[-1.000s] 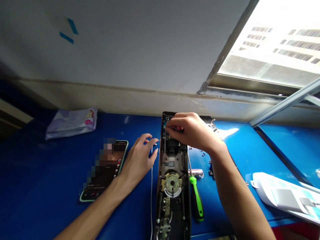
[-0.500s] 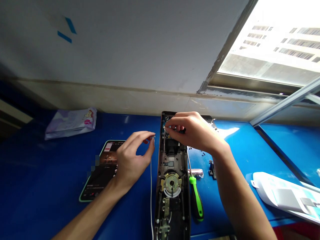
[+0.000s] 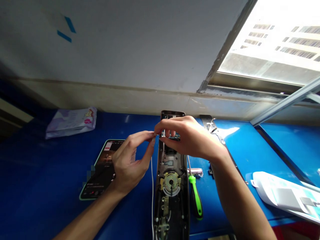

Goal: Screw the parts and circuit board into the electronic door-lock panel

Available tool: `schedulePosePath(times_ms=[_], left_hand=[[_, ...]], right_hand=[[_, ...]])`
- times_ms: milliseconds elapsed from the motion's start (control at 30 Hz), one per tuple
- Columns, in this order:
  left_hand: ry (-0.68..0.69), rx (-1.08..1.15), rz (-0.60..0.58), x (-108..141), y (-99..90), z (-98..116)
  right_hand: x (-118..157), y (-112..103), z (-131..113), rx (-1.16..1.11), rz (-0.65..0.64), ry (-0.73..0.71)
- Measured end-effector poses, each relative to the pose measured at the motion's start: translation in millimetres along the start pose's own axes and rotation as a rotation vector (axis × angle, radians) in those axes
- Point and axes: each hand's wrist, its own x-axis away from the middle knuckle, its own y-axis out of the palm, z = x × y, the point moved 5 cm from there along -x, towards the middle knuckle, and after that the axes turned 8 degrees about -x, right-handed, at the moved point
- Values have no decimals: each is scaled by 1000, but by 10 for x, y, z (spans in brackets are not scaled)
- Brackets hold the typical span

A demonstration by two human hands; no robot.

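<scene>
A thin white cable [image 3: 152, 193] runs up from the lower edge, and my left hand [image 3: 131, 156] pinches its upper end between thumb and forefinger. My right hand [image 3: 190, 136] meets those fingertips, its forefinger and thumb curled close around the cable's end; what they hold is too small to make out. Beneath the right hand lies a long, dark, opened device housing [image 3: 171, 206]. It shows a round metal disc [image 3: 171, 183] and a blue circuit board [image 3: 175, 136], partly covered by the right fingers.
Right of the housing lies a green-handled screwdriver [image 3: 196, 196], with a dark cover plate [image 3: 206, 120] behind the right arm. A phone [image 3: 100, 178] lies left of the hands. A lilac packet [image 3: 71, 121] sits near the wall; a white case [image 3: 272, 181] is at the right.
My right hand has moved left, from over the circuit board to the left fingertips. My left hand keeps its pinch on the cable and has shifted slightly. More of the cover plate shows.
</scene>
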Motion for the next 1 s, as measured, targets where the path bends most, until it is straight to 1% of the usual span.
schedulePosePath(times_ms=[167,333,433,633,833,1000], left_hand=[[35,11,-8,7,8,16],[53,-3,-27,-4,12,49],[38,-50,-70,-8,31,52],[47,-126,-208,16,125,54],[54,-109,-272,51,167,86],[67,-88,-281,75,166,94]], right_hand=[[-7,3,16,23,34,-31],[-9,8,36,76,49,-13],[13,-34,55,81,81,1],[61,-147,104,117,140,1],[66,-173,145,157,134,59],[66,-153,185,159,149,108]])
